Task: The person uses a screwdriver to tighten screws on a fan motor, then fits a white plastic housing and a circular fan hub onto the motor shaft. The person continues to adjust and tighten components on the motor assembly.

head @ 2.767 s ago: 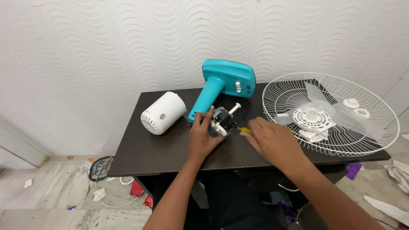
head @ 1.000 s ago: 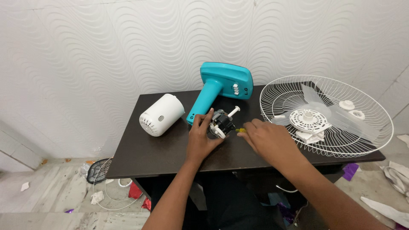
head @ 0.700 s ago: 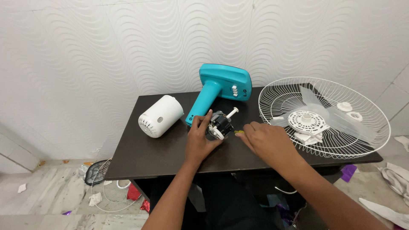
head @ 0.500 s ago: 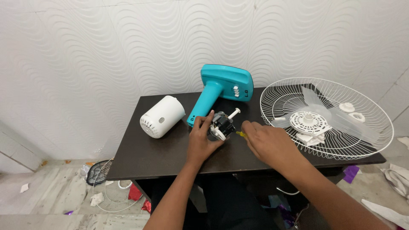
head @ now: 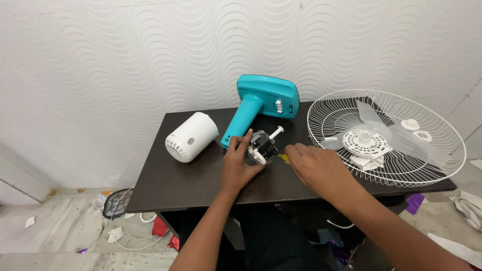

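- The motor (head: 261,146) lies on the table (head: 191,175), just in front of the teal stand (head: 261,103), with its white shaft pointing away from the person.
- The left hand (head: 240,165) is clamped on the motor body.
- The right hand (head: 316,168) is closed on a yellow-handled tool (head: 283,157) just right of the motor.
- Handling: the motor is probably rigid and dense. Grip the body, not the shaft or wiring.
- The white cover (head: 191,137) is left of the motor; the grille (head: 386,135) is right.

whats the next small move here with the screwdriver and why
Probably ease the tip onto the fan motor. The left hand already steadies the motor against the teal stand, and the right hand holds the yellow-handled screwdriver just beside it.
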